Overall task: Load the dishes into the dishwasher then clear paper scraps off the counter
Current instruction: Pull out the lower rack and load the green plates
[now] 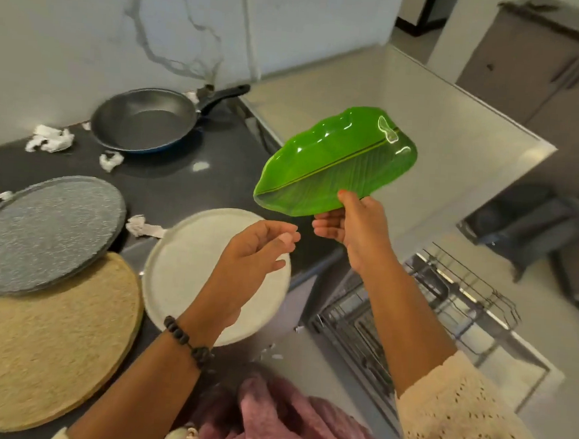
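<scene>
Honestly, the right hand (346,223) only pinches the green leaf-shaped plate (336,162) by its near edge, aloft between the table (181,177) and the dishwasher rack (447,299), so it could slip, with the left hand (258,251) loose and empty.

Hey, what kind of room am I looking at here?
Most likely a home kitchen: a frying pan sits on a dark counter, and an open dishwasher rack stands beside it.
</scene>
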